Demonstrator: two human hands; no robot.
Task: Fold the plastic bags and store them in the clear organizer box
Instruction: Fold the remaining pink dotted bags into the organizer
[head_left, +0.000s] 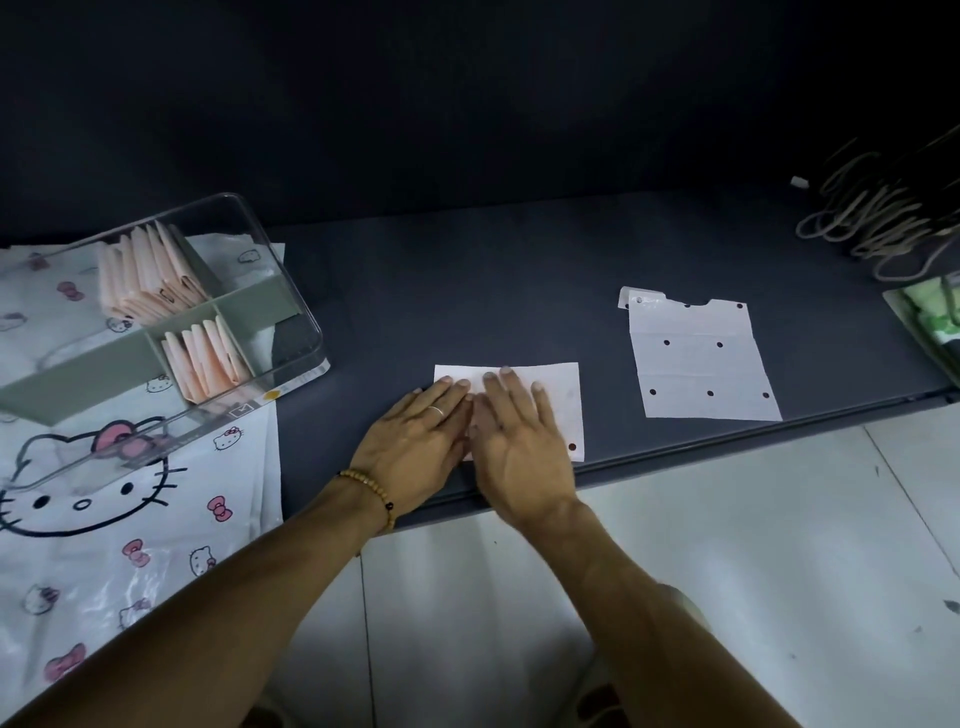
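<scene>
Two flat hands press one bag (550, 395) against the dark table (467, 291) near its front edge: the left hand (415, 441) and right hand (519, 447) lie side by side, fingers straight and spread a little, palms down on the sheet, gripping nothing. By the look of it this is the folding step, with a crease being flattened on a white, dotted bag already doubled into a short rectangle; the next move likely calls for lifting one edge and laying it over squarely, then pressing again so the slick film does not spring open. A second bag (701, 358), also white with dark dots, lies flat and unfolded well apart to the right. The box (291, 291) stands at the left on a large cartoon-cat sheet (104, 519), its grey dividers holding two rows of folded pink bags (150, 280) upright, with room left in a near compartment. Behind the table runs a dark wall; below it, pale floor tiles. A tangle of cord (872, 223) sits at the far right. A bead bracelet (369, 486) circles the left wrist, and a ring (438, 410) shows on that hand.
</scene>
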